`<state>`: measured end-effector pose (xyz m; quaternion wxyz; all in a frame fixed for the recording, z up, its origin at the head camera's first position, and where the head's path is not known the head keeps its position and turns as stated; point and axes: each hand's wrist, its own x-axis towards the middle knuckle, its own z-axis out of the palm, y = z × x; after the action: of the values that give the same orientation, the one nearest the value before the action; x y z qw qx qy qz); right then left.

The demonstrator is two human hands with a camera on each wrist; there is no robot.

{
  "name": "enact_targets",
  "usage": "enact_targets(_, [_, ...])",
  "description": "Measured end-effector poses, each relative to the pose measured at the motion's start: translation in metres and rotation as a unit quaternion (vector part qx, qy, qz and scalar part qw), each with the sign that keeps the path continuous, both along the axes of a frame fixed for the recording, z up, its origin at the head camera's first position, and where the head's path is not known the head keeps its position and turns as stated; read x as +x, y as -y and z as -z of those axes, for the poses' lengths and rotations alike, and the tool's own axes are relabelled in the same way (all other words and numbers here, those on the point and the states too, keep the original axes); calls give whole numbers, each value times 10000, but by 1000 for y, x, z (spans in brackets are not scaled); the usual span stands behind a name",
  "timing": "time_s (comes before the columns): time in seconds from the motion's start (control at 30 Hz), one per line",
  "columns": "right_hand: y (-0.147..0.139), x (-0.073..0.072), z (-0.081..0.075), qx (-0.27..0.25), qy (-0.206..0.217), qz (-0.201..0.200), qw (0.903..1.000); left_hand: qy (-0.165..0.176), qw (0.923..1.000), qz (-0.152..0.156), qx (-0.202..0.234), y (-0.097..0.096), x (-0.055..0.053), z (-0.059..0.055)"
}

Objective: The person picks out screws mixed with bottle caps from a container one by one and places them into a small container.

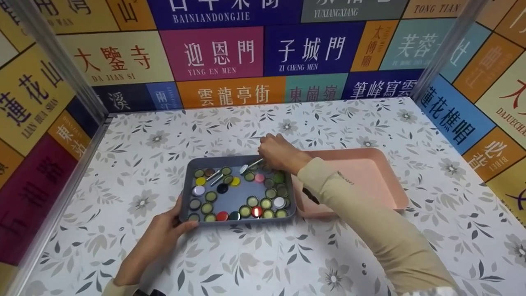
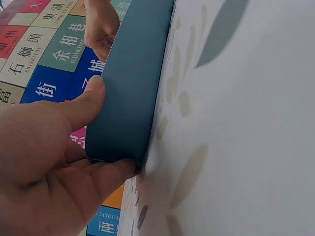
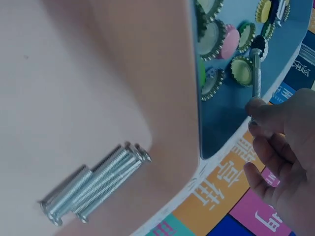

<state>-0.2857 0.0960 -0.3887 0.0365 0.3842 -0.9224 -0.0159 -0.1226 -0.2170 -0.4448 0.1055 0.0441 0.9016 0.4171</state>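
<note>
My right hand point(image 1: 281, 153) pinches a silver threaded bolt point(image 3: 257, 73) between thumb and fingertips over the far side of the blue-grey tray point(image 1: 238, 159). The bolt slants down, its lower end close over the bottle caps point(image 1: 249, 176) lying in the tray. Two more silver bolts point(image 1: 216, 178) lie among caps in the tray's left part. At the tray's near left corner, my left hand point(image 1: 166, 228) grips the wall, with the thumb at the rim and fingers under the bottom edge point(image 2: 123, 160).
A pink tray point(image 1: 380, 176) stands against the right side of the blue-grey one, partly covered by my right sleeve point(image 1: 365, 222). Several silver bolts point(image 3: 106, 184) lie together inside it. Panels with printed place names point(image 1: 222, 53) wall the flower-patterned table point(image 1: 139, 164) at the back and sides.
</note>
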Motion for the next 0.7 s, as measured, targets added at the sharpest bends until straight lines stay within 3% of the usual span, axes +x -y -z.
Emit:
enact_targets(0.13, [-4, -5, 1, 173, -188, 18, 9997, -31, 9999, 41, 102, 0, 0, 1])
enact_targets(0.27, [-6, -3, -8, 100, 216, 226, 9995, -43, 9999, 56, 87, 0, 0, 1])
enact_targets(0.7, [-31, -6, -8, -1101, 560, 214, 9921, 31, 10000, 26, -28, 0, -2, 1])
